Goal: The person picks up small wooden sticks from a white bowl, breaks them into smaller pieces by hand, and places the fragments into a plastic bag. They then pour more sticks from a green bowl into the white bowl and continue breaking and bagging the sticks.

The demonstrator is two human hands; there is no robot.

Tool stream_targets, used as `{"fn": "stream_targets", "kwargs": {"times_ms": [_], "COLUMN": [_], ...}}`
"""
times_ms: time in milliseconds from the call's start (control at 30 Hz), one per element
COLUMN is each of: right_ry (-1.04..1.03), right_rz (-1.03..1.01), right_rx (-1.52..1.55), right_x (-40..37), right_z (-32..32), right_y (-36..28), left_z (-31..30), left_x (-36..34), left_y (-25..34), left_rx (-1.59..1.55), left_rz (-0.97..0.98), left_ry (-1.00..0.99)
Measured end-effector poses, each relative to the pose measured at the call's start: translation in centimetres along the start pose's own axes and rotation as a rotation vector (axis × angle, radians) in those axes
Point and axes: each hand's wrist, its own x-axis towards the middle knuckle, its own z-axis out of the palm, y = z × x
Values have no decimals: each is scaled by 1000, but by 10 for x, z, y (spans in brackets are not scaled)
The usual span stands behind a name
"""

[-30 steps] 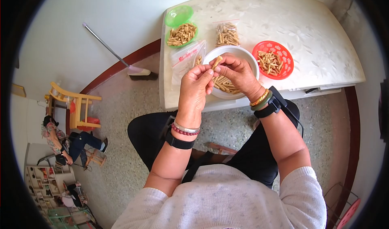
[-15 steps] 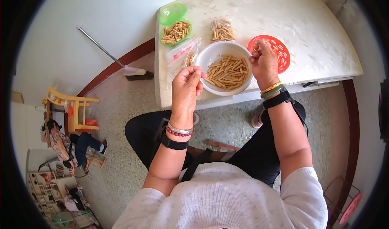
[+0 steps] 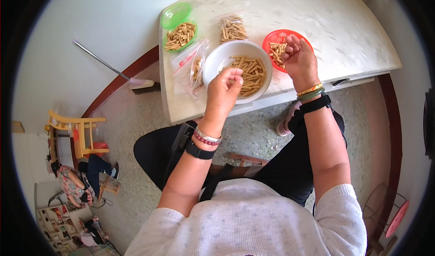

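Observation:
My left hand point(image 3: 224, 92) is over the left part of a white bowl point(image 3: 213, 61), its fingers curled and pinched together. Whatever they may hold is too small to make out. Light-brown snack sticks point(image 3: 253, 75) lie heaped inside the bowl. Above the right edge of a red slotted basket point(image 3: 269, 39) is my right hand point(image 3: 301, 62), palm turned up, its fingers loosely bent and apart with nothing visible in them. Several snack sticks point(image 3: 276, 53) rest in that basket, partly hidden by the hand.
A filled clear zip bag point(image 3: 233, 28) lies behind the bowl. Left of it are a partly filled zip bag point(image 3: 195, 70) and a green container point(image 3: 180, 36) of sticks with its lid point(image 3: 176, 15) beside it. A broom point(image 3: 141, 84) leans by the table point(image 3: 335, 29). Another person point(image 3: 74, 183) sits far left.
My left hand has moved right, from the bowl's left rim to over its inside. My right hand's fingers have opened above the basket. The view has shifted slightly.

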Motion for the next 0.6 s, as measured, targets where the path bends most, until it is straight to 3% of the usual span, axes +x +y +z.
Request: {"fn": "stream_targets", "kwargs": {"times_ms": [67, 133, 300, 500, 600], "right_ry": [-39, -40, -67, -82, -100], "right_rz": [3, -11, 9, -3, -18], "right_rx": [-4, -21, -45, -83, -99], "right_x": [-1, -4, -12, -17, -19], "right_z": [-1, 2, 4, 3, 2], "right_y": [-2, -6, -8, -15, -18], "left_z": [9, 21, 46, 55, 43], "left_x": [7, 14, 26, 42, 45], "left_y": [-5, -5, -10, -18, -25], "left_rx": [227, 268, 502, 752, 743], "left_rz": [128, 113, 323, 363, 363], "left_ry": [-85, -106, -82, -191, -115]}}
